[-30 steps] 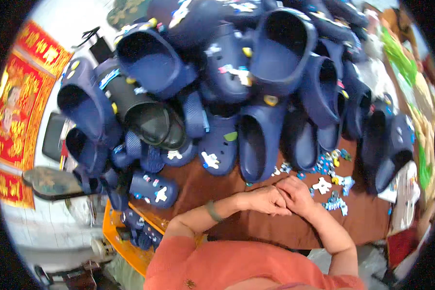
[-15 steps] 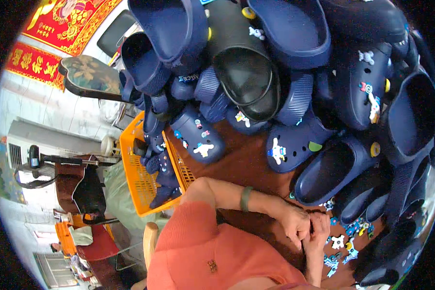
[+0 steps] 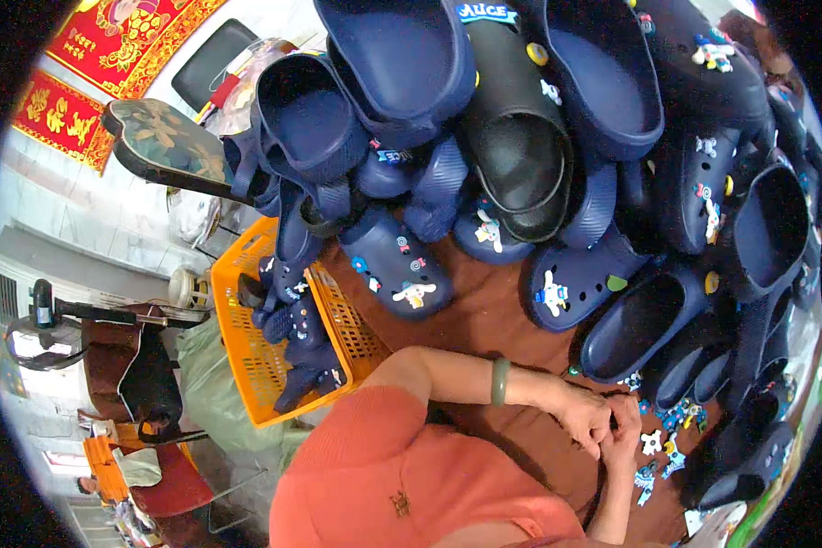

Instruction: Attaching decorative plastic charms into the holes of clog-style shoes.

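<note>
My left hand (image 3: 579,416), with a green bangle (image 3: 500,381) on its wrist, meets my right hand (image 3: 624,427) low over the brown cloth (image 3: 484,422). The fingers of both are curled and pressed together; anything between them is hidden. Just right of the hands lie loose shoe charms (image 3: 678,416), among them a white one (image 3: 650,443) and a blue-and-white one (image 3: 645,482). Beyond my hands rests a navy clog (image 3: 635,333) with its opening up. Another navy clog (image 3: 571,290) beside it carries a white character charm and a green one.
Navy clogs are heaped along the far and right sides, with a black clog (image 3: 521,137) among them. To the left stands an orange plastic basket (image 3: 237,365) containing small navy clogs (image 3: 306,329). A floral-covered chair back (image 3: 169,142) and a red chair (image 3: 169,489) are farther left.
The view has shifted, so the clogs, basket and hands appear displaced in the picture. My hands stay together beside the charms, their fingers still curled.
</note>
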